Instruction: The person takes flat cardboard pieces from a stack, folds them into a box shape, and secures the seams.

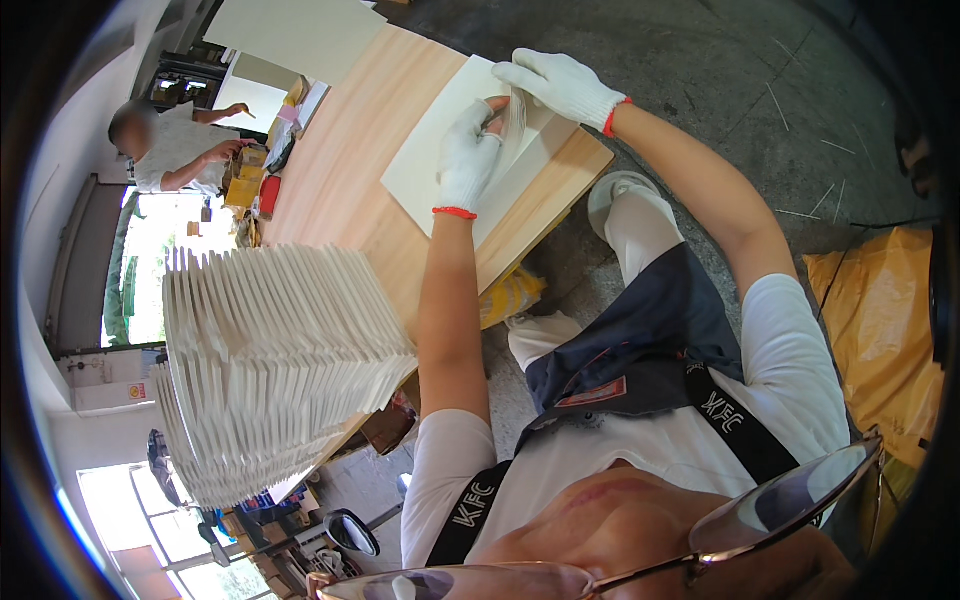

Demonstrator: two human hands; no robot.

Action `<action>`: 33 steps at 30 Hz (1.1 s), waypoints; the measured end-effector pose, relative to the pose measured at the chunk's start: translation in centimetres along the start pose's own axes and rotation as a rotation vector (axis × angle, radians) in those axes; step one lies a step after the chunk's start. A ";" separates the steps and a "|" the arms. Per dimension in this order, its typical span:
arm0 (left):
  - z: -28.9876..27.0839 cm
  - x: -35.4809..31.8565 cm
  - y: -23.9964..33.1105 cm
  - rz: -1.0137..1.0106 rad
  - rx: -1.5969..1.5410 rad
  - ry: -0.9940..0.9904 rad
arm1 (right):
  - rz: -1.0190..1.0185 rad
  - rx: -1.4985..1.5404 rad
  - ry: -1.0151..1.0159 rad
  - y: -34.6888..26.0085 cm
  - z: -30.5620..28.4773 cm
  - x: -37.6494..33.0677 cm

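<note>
- Left hand (470, 155): white glove with red cuff and bare fingertips; the fingers are curled against the near side of a clear strip. Whether they pinch it cannot be told.
- Right hand (555, 82): white glove with red cuff, fingers extended close together at the strip's far end; a closed pinch cannot be made out.
- Clear strip (516, 125): curved and shiny, between the two hands, above the white board.
- White board (432, 165): flat beneath both hands, near the table's right-hand corner.
- Table (335, 150): pale wood grain, bearing the board.
- Stack of white boards (290, 330): tall, many-layered, to the left of the left forearm.
- Pale sheet (290, 35): at the table's far end.
- Co-worker (180, 150): at the table's left side, arms reaching toward yellow boxes (243, 180); a red item (269, 197) lies beside these.
- Yellow bag (512, 297): below the table edge.
- Orange-yellow sheeting (880, 330): on the floor at right.
- Thin pale strips (778, 107): scattered on the dark floor.
</note>
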State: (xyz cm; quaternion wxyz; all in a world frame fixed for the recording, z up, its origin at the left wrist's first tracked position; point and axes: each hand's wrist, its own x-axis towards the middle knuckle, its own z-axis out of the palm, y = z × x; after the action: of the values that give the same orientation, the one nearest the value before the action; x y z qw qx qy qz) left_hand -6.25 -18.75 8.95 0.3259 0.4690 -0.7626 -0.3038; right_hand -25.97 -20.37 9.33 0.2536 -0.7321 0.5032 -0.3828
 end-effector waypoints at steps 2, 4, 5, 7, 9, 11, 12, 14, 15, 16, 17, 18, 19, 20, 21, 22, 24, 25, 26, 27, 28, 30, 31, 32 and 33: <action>-0.4 -0.1 0.0 0.018 -0.120 -0.001 | 0.030 0.003 0.016 0.6 0.7 -0.2; -0.4 -0.1 0.2 0.039 -0.132 -0.003 | -0.096 -0.099 0.086 1.6 1.4 -0.2; -0.1 -0.2 0.3 0.049 -0.086 -0.004 | -0.158 -0.151 0.121 2.1 1.6 -0.3; -0.2 -0.4 0.2 0.050 -0.048 0.008 | -0.254 -0.239 0.149 2.1 1.7 -0.6; -0.3 -0.3 -0.1 0.036 -0.069 0.015 | -0.302 -0.250 0.192 2.2 1.9 -0.7; -0.2 -0.2 -0.1 0.029 -0.083 0.010 | -0.304 -0.183 0.248 2.5 2.2 -0.6; -0.2 -0.2 0.0 0.025 -0.090 0.007 | -0.314 -0.205 0.252 2.6 2.3 -0.6; -0.3 -0.2 0.2 0.049 -0.093 0.010 | -0.335 -0.249 0.260 2.7 2.3 -0.6; -0.3 -0.3 0.5 0.061 -0.096 0.011 | -0.369 -0.307 0.261 2.7 2.2 -0.7; -0.3 -0.5 0.9 0.034 -0.147 0.027 | -0.402 -0.365 0.261 2.8 2.0 -0.9; -0.3 -0.7 1.3 0.008 -0.198 0.043 | -0.436 -0.423 0.260 2.7 1.9 -1.0; -0.3 -0.9 1.6 -0.019 -0.247 0.063 | -0.427 -0.424 0.254 2.6 1.9 -1.1; -0.3 -0.9 1.6 0.072 -0.108 0.091 | -0.418 -0.425 0.248 2.4 2.0 -1.1; -0.3 -0.8 1.4 0.162 0.032 0.118 | -0.408 -0.426 0.242 2.3 2.0 -1.1; -0.3 -0.7 1.2 0.252 0.172 0.143 | -0.409 -0.439 0.249 2.4 2.1 -1.1; -0.3 -0.7 1.0 0.193 0.132 0.104 | -0.409 -0.451 0.256 2.5 2.2 -0.9; -0.3 -0.7 0.6 0.076 0.053 0.025 | -0.409 -0.467 0.260 2.6 2.3 -0.9; -0.1 -0.7 0.6 0.059 0.040 0.030 | -0.408 -0.469 0.256 2.6 2.2 -0.9; 0.2 -0.8 0.6 0.042 0.026 0.035 | -0.407 -0.472 0.253 2.6 2.2 -0.9; 0.3 -0.8 0.7 0.026 0.014 0.042 | -0.408 -0.473 0.259 2.6 2.3 -1.0; 0.3 -0.8 0.5 0.053 0.036 0.051 | -0.409 -0.474 0.265 2.6 2.3 -1.0; 0.1 -0.7 0.1 0.088 0.059 0.063 | -0.413 -0.475 0.274 2.7 2.4 -1.0; 0.1 -0.6 0.0 0.098 0.060 0.064 | -0.417 -0.475 0.278 2.7 2.4 -1.0; 0.1 -0.7 0.1 0.090 0.040 0.060 | -0.421 -0.475 0.281 2.7 2.4 -1.0; 0.1 -0.7 0.3 0.081 0.021 0.056 | -0.420 -0.475 0.283 2.7 2.4 -1.0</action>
State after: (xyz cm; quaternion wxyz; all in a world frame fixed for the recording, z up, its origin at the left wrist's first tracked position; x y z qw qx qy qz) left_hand -6.22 -17.96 8.98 0.3543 0.4494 -0.7747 -0.2689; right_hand -25.73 -20.49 5.59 -0.0804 -0.7979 0.4468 -0.3966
